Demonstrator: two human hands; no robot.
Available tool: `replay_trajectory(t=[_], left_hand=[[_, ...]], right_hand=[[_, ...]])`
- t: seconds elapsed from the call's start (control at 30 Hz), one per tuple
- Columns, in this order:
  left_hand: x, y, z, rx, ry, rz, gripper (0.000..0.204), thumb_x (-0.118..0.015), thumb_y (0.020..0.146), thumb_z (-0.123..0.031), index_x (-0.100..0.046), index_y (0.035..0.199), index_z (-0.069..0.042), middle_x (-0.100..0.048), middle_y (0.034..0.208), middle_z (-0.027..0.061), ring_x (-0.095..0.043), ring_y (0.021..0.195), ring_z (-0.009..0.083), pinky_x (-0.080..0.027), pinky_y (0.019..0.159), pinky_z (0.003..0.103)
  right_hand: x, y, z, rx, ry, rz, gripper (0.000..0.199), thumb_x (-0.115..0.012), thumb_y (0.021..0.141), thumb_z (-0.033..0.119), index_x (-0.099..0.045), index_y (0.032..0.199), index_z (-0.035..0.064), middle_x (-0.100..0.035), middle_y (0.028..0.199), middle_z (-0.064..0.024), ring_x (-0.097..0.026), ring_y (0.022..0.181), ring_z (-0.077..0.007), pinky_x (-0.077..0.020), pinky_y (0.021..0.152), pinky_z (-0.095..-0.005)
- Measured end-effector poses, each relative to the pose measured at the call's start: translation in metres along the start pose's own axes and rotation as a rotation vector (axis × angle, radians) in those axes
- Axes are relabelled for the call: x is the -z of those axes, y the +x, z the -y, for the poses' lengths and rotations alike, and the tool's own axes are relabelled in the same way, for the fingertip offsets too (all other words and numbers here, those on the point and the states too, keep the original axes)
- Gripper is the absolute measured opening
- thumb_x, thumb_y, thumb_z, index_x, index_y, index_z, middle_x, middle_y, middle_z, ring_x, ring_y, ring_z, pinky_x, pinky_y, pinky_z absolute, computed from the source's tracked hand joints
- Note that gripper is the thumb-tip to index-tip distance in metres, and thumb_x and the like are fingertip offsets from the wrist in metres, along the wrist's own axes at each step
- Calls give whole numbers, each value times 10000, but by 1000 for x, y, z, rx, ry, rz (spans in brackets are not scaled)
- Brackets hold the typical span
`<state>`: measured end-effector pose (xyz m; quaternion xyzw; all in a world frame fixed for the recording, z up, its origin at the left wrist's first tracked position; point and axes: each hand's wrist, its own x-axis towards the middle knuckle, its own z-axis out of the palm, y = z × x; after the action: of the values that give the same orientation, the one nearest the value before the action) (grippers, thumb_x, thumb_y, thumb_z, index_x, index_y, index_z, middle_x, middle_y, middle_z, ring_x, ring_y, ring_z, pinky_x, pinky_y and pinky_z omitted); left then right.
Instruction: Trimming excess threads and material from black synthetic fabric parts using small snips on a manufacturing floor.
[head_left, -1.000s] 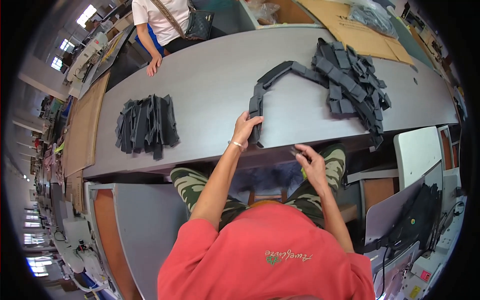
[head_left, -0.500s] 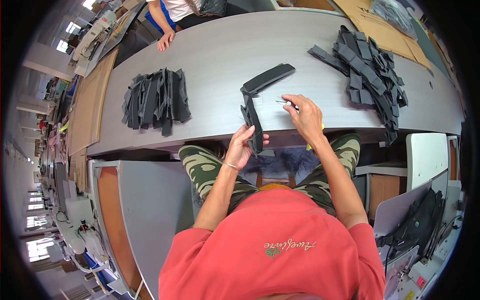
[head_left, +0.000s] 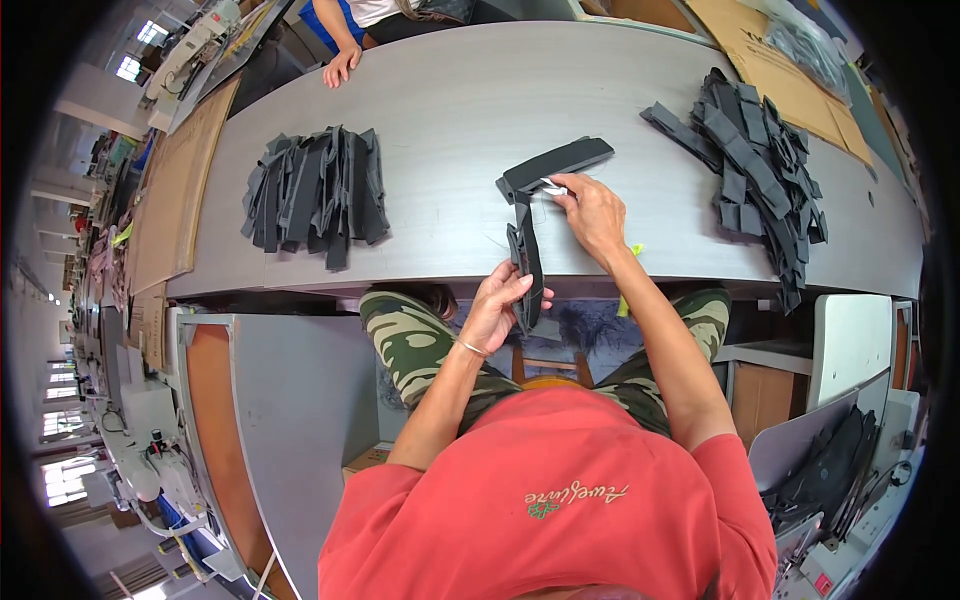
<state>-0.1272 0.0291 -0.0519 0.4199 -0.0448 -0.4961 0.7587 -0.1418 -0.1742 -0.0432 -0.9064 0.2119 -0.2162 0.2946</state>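
My left hand is closed on the near end of a dark grey fabric strip at the table's front edge. The strip runs up to another dark grey fabric piece lying slanted on the table, and the two meet at a corner. Over that corner, my right hand pinches small pale thread snips, whose tips are at the fabric. Fine loose threads stick out beside the strip. Fingers cover most of the snips, and my left palm hides part of the fabric.
A pile of dark grey strips lies on the left of the grey table, and a larger tangled pile lies on the right. Cardboard covers the far right corner. Another person's hand rests on the far edge.
My right hand has moved up and left, bringing the snips to the corner where the fabric pieces meet. The left hand still holds the strip. The whole view has shifted slightly.
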Motion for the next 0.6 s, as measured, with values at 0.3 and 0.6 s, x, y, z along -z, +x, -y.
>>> replay_trajectory(t=[0.3,0.6], left_hand=[[-4,-6,1,-36,66,18,403,-578,883,-89,-428,1239,25,-566,1028,101,-627,922,208,-543,803,348],[1,-7,-11,-91,-235,51,258,-492,915,-109,-461,1145,6,-624,968,183,-639,927,291,-546,845,465]], right_hand=[[7,8,2,-95,-6,23,206,-625,825,172,-685,1020,143,-677,912,-80,-640,831,-282,-487,700,-383],[22,-31,4,77,-49,-73,245,-674,782,130,-687,1025,154,-645,848,-61,-613,771,-254,-480,676,-353]])
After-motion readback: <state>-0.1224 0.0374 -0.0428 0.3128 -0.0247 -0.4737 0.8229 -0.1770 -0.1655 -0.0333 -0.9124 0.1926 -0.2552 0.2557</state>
